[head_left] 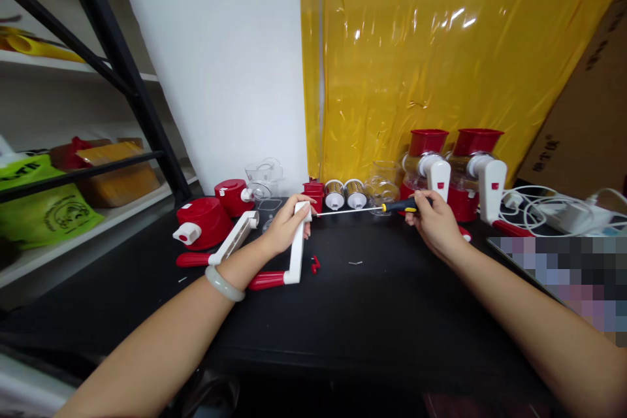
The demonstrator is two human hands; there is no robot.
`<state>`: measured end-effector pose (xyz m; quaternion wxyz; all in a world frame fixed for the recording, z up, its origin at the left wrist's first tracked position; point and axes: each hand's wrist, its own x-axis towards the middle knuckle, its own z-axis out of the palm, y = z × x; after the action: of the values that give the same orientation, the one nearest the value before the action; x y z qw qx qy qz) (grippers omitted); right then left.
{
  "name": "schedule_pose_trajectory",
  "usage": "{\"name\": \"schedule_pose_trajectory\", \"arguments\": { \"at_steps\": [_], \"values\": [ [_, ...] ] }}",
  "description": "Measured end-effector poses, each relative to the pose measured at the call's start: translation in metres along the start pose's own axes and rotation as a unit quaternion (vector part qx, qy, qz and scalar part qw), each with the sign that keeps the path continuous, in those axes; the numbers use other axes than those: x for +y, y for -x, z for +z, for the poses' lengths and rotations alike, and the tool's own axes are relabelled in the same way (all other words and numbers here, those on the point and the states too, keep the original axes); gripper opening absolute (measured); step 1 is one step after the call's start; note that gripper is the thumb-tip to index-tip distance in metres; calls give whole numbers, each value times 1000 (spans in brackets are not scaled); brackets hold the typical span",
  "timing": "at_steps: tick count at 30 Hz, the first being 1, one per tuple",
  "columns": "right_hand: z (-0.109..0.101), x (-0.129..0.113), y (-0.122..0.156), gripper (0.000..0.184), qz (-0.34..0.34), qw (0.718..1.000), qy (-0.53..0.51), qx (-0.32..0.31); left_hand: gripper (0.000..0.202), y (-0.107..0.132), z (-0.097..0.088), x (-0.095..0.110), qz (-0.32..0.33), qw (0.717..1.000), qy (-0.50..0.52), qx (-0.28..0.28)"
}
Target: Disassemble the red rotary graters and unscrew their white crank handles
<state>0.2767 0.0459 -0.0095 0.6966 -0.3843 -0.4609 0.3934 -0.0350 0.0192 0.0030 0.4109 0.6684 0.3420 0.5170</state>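
Note:
My left hand (288, 225) is closed around the top of a white crank handle (296, 255) with a red grip, held upright on the black table (362, 313). My right hand (434, 222) grips the yellow-and-black handle of a long screwdriver (365, 209). Its shaft lies level and its tip meets the upper end of the crank handle by my left fingers. A pale bangle sits on my left wrist.
A second crank handle (230, 245) and red bases (203, 222) lie left. Clear cups, two metal drums (344, 192) and two assembled red-and-white grinders (453, 173) stand at the back. Small red clips (315, 264) lie near centre. White cables (553, 209) lie right, shelves stand left.

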Motion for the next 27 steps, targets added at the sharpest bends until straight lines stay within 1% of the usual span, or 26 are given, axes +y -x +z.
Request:
{"name": "schedule_pose_trajectory", "arguments": {
  "at_steps": [9, 17, 20, 24, 26, 27],
  "values": [
    [0, -1, 0, 54, 3, 1000, 6, 3, 29, 1, 2, 4, 0, 1000, 11, 4],
    [0, 1, 0, 50, -2, 1000, 0, -1, 27, 0, 0, 3, -6, 1000, 27, 13],
    [2, -3, 0, 45, -6, 1000, -9, 5, 29, -4, -4, 7, 13, 997, 68, 37],
    [4, -8, 0, 31, -21, 999, -20, 29, 27, -10, -10, 27, 33, 987, 138, 72],
    [8, -8, 2, 24, -19, 999, -23, 26, 26, -12, -11, 40, 34, 974, 211, 80],
    [11, -8, 4, 21, -8, 1000, -21, 16, 26, -12, -11, 45, 17, 964, 255, 75]
  ]
}}
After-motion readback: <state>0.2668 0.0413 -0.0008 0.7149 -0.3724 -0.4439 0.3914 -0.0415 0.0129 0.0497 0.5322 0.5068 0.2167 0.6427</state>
